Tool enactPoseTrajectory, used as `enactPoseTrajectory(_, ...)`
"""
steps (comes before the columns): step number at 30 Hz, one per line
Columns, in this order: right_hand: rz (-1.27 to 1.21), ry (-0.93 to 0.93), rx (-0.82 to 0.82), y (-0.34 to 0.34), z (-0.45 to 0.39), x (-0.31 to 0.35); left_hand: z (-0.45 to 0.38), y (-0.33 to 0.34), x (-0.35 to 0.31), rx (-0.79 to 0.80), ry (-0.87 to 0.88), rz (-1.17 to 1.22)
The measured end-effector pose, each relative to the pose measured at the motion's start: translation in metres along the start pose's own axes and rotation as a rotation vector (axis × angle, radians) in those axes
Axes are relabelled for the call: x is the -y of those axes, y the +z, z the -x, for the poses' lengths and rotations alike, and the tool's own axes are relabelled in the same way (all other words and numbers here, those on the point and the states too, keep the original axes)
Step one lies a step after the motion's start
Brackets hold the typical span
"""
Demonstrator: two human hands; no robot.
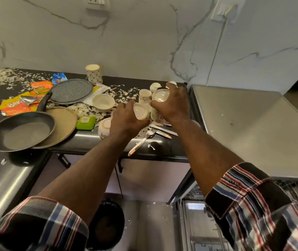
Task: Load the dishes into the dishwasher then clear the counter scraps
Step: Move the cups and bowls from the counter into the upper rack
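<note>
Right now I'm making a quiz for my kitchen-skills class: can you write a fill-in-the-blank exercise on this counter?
1. Each hand, left hand and right hand, holds a small white ____.
2. The black frying pan rests partly on a ____ plate.
3. The grey plate lies behind the pan, beside a patterned paper ____.
4. The small square container is ____.

Missing words: bowl; tan; cup; green

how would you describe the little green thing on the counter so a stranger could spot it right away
Start at the black frying pan at the dark counter's front left edge, then the tan round plate tucked under its right side. Just right of that plate sits the green container: small, squarish, lime green, the only green dish among cream bowls.
</note>
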State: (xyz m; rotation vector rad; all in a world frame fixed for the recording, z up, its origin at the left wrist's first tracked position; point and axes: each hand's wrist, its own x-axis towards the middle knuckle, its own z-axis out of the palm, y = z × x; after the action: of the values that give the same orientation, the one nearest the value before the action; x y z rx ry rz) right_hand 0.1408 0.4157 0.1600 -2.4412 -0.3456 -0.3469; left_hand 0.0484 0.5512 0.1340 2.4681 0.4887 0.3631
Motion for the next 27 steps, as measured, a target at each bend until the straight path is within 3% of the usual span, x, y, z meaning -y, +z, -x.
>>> enactPoseTrajectory(14, 0.06, 0.102, -0.025, -0.093, 0.105, -0.103, 0.128, 0.062, -0.084, 0.098, 0.072, 0.063)
enactPoseTrajectory(27, 0.052, 0.312, 0.046, -0.112, 0.191, -0.215, 0.204, 0.165, -0.092, 0.293, 0.077, 0.071)
